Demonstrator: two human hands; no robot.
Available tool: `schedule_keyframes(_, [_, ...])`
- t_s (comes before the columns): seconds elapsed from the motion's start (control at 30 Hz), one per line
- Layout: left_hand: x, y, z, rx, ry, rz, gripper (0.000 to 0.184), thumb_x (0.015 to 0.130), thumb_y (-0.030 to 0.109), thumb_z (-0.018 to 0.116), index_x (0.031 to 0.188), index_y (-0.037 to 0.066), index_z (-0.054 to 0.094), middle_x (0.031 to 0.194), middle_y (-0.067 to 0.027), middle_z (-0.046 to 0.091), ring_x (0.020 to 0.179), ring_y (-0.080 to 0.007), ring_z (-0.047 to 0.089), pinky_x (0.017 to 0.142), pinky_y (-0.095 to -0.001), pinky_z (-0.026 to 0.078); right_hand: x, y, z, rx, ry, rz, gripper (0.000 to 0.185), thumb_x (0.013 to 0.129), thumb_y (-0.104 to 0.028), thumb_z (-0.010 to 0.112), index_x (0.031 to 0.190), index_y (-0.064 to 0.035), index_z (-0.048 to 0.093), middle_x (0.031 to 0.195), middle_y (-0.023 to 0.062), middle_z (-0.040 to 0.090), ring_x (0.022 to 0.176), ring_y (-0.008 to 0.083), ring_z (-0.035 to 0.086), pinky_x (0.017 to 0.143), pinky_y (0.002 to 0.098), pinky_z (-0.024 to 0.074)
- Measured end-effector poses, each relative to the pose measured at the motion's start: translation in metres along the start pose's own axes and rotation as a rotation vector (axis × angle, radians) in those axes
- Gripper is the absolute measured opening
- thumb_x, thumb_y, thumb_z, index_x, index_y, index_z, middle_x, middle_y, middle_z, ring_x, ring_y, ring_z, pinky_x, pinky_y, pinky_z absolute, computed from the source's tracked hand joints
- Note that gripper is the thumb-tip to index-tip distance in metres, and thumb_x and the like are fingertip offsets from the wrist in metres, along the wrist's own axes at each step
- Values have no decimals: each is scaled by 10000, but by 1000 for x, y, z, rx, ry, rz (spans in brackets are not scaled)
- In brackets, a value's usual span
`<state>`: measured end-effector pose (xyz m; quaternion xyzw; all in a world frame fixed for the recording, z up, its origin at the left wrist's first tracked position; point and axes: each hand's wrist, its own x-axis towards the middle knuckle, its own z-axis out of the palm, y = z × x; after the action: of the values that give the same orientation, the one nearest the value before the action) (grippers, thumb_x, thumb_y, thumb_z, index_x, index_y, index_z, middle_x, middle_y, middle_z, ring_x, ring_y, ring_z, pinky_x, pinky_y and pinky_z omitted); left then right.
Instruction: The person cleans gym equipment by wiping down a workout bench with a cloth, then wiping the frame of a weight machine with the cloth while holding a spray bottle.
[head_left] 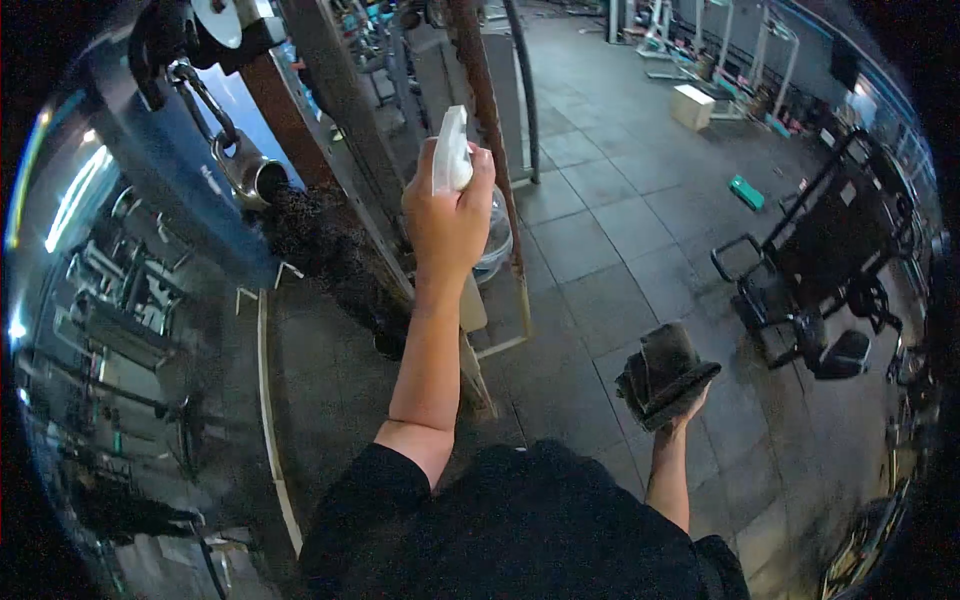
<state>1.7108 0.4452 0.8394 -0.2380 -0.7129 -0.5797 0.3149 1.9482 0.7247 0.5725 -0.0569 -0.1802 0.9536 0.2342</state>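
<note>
My left hand [450, 215] is raised in front of me, closed round the neck of a spray bottle [453, 155]. The bottle's white trigger head shows above my fingers, and part of its clear body appears beyond my wrist. Lower and to the right, my right hand [697, 402] grips a dark folded cloth [662, 375], which hides most of the fingers. Just left of the bottle stand the upright posts [345, 110] of a gym machine. A black rope [320, 235] hangs there from a metal carabiner [205, 105].
A black exercise machine [825, 240] with a padded seat stands to the right. Farther back are a pale box [692, 107] and a green object [746, 192] on the dark tiled floor [590, 290]. At the left, a mirror [130, 330] reflects gym equipment.
</note>
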Motion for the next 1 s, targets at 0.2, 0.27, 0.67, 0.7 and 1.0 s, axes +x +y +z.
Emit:
schedule_keyframes(0.2, [13, 2, 6, 208, 17, 78, 467, 940, 147, 725, 1386, 53, 626, 970, -62, 736, 846, -134, 678, 781, -314, 544, 39, -8, -19, -7, 114, 96, 905, 963, -759, 391, 1436, -1, 543, 1385, 224, 605, 1158, 465, 627, 949, 630, 530])
schedule_keyframes(0.27, [11, 0, 7, 157, 20, 42, 467, 936, 154, 723, 1383, 55, 629, 973, -63, 732, 846, -143, 678, 785, -317, 541, 40, -3, -16, -6, 142, 114, 913, 964, -759, 386, 1431, 10, 543, 1383, 228, 605, 1163, 464, 624, 959, 629, 526])
schedule_keyframes(0.67, [-97, -50, 13, 315, -114, -220, 365, 943, 188, 709, 1274, 39, 669, 902, -94, 737, 796, -176, 719, 720, -334, 543, 48, 22, -54, -4, 105, 264, 760, 1022, -662, 396, 1416, -30, 551, 1434, 188, 555, 1280, 412, 542, 1108, 585, 428])
schedule_keyframes(0.7, [-107, -54, 15, 309, -120, -237, 360, 944, 199, 709, 1263, 38, 670, 899, -96, 738, 804, -182, 725, 723, -340, 546, 48, 22, -57, -11, 121, 267, 760, 1022, -662, 396, 1416, -30, 551, 1434, 188, 555, 1280, 412, 542, 1108, 585, 428])
schedule_keyframes(1.0, [-185, -101, 19, 286, -91, -203, 327, 931, 284, 674, 1146, 39, 644, 811, -224, 692, 754, -422, 705, 643, -499, 546, 74, 58, -17, -156, 172, 152, 715, 1042, -626, 429, 1355, -3, 591, 1378, 186, 592, 1234, 407, 560, 1083, 563, 442])
